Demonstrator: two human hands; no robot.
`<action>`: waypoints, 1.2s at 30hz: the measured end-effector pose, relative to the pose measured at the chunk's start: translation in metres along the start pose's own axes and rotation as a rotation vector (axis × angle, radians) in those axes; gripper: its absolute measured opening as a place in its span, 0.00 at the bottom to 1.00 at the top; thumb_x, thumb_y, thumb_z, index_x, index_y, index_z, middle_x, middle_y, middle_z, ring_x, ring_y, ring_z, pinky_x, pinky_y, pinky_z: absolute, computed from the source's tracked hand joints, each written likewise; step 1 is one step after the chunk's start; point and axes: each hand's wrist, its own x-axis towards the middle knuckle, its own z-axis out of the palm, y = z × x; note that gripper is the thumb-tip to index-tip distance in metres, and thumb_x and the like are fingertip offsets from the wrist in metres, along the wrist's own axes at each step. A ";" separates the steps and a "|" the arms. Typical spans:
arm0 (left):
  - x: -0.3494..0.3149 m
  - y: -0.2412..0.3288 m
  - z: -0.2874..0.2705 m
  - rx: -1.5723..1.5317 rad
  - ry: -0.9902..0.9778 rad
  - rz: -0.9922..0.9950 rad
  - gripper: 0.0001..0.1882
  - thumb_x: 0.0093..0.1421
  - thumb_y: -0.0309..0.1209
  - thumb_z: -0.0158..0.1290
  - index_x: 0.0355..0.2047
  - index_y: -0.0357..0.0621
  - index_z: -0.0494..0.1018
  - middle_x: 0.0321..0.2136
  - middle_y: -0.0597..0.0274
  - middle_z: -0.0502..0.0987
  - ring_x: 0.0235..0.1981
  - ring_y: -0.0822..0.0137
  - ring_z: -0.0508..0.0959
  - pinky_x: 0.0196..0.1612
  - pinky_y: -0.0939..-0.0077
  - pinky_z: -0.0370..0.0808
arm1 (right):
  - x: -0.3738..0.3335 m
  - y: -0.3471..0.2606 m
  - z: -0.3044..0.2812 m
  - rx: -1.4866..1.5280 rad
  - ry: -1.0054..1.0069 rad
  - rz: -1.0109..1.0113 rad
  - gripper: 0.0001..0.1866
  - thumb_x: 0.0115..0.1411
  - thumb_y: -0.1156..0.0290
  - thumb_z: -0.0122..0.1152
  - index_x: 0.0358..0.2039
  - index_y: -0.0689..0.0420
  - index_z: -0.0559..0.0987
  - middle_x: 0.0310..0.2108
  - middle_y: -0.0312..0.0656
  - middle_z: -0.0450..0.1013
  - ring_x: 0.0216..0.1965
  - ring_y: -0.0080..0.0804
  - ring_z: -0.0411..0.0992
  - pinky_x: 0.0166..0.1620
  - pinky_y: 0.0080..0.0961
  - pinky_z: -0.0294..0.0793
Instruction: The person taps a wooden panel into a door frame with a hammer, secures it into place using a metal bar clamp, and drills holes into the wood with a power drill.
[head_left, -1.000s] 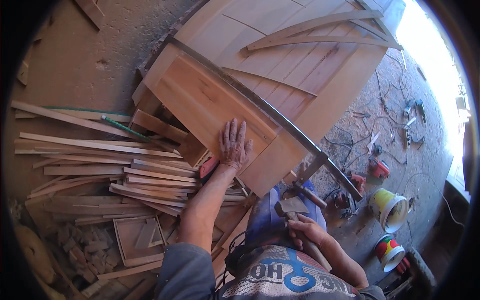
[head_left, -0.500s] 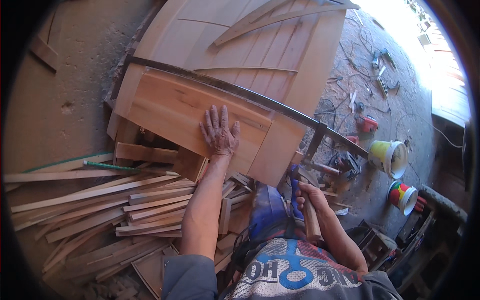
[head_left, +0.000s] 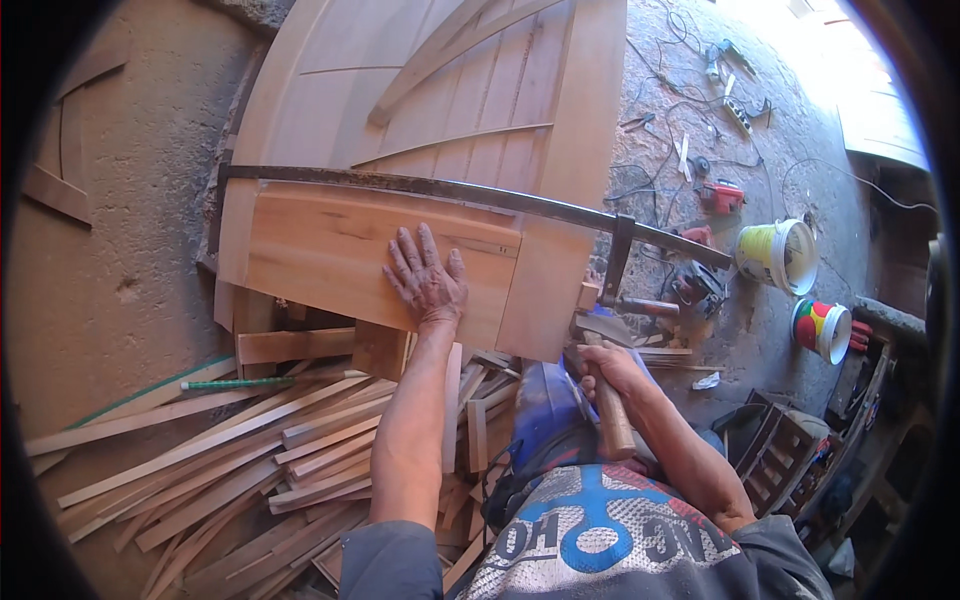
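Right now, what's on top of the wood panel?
On the panel: curved pieces, a thin strip, the clamp bar across it, and the left hand, palm down. The surface directly beneath them is covered; can't see it.

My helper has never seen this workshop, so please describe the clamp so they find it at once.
Start from the large pale wooden panel that fills the upper middle of the view. The clamp lies across its near part, from the left edge out past the right one. Its long dark metal bar sets it apart from the pale wooden strips farther up the panel.
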 end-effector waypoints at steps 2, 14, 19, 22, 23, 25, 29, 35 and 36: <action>0.000 0.000 0.001 -0.002 -0.009 0.003 0.37 0.66 0.53 0.40 0.71 0.55 0.50 0.71 0.49 0.49 0.71 0.45 0.49 0.69 0.39 0.44 | 0.002 -0.002 -0.011 -0.023 -0.040 -0.006 0.09 0.64 0.66 0.57 0.35 0.55 0.68 0.21 0.34 0.68 0.16 0.22 0.68 0.16 0.24 0.72; -0.002 0.003 -0.001 -0.005 -0.058 0.005 0.37 0.66 0.53 0.40 0.71 0.54 0.50 0.71 0.50 0.49 0.71 0.45 0.49 0.69 0.39 0.45 | 0.026 0.023 -0.027 -0.089 0.158 0.000 0.08 0.61 0.66 0.58 0.30 0.52 0.68 0.20 0.35 0.66 0.15 0.26 0.67 0.16 0.26 0.70; 0.000 -0.006 0.005 0.025 -0.018 -0.006 0.36 0.66 0.52 0.41 0.71 0.55 0.50 0.71 0.52 0.49 0.71 0.46 0.48 0.69 0.39 0.46 | 0.014 0.001 0.004 -0.018 -0.025 0.029 0.10 0.60 0.70 0.60 0.36 0.53 0.66 0.21 0.35 0.68 0.15 0.23 0.68 0.16 0.24 0.71; 0.002 -0.008 0.005 0.020 -0.025 -0.008 0.37 0.66 0.53 0.41 0.71 0.55 0.50 0.71 0.52 0.48 0.71 0.46 0.48 0.69 0.39 0.46 | 0.015 0.000 0.001 -0.006 -0.044 0.005 0.10 0.61 0.70 0.59 0.36 0.53 0.66 0.21 0.35 0.68 0.14 0.23 0.67 0.16 0.25 0.72; 0.004 -0.009 0.004 0.023 -0.026 -0.007 0.37 0.66 0.53 0.41 0.71 0.55 0.50 0.72 0.52 0.48 0.71 0.45 0.48 0.69 0.39 0.46 | 0.014 -0.002 0.000 -0.019 -0.038 0.038 0.10 0.61 0.70 0.60 0.36 0.53 0.67 0.21 0.35 0.68 0.15 0.22 0.67 0.16 0.25 0.73; 0.004 -0.007 0.004 0.018 -0.027 0.001 0.37 0.66 0.53 0.41 0.71 0.55 0.50 0.71 0.51 0.48 0.71 0.45 0.48 0.69 0.39 0.46 | 0.020 0.003 -0.009 0.038 -0.079 0.035 0.09 0.61 0.69 0.60 0.35 0.53 0.67 0.21 0.34 0.68 0.15 0.22 0.67 0.16 0.24 0.72; 0.001 -0.010 0.005 0.007 -0.018 -0.006 0.36 0.66 0.52 0.41 0.71 0.55 0.50 0.71 0.51 0.49 0.71 0.45 0.48 0.69 0.39 0.46 | 0.007 0.004 -0.033 0.052 -0.014 0.035 0.08 0.62 0.68 0.58 0.33 0.53 0.68 0.20 0.33 0.67 0.15 0.22 0.66 0.15 0.23 0.70; 0.008 -0.006 0.007 -0.004 0.008 0.019 0.37 0.64 0.52 0.45 0.70 0.54 0.53 0.70 0.49 0.52 0.71 0.44 0.51 0.68 0.38 0.48 | 0.030 0.024 0.009 0.108 0.224 -0.058 0.06 0.58 0.71 0.57 0.29 0.54 0.68 0.18 0.35 0.65 0.14 0.27 0.66 0.15 0.29 0.70; 0.011 -0.005 0.004 -0.008 0.015 0.015 0.37 0.64 0.52 0.45 0.70 0.54 0.53 0.70 0.49 0.52 0.71 0.44 0.51 0.68 0.38 0.48 | 0.022 0.017 0.028 -0.028 0.088 -0.059 0.07 0.58 0.72 0.58 0.29 0.55 0.67 0.18 0.36 0.65 0.14 0.28 0.66 0.15 0.31 0.70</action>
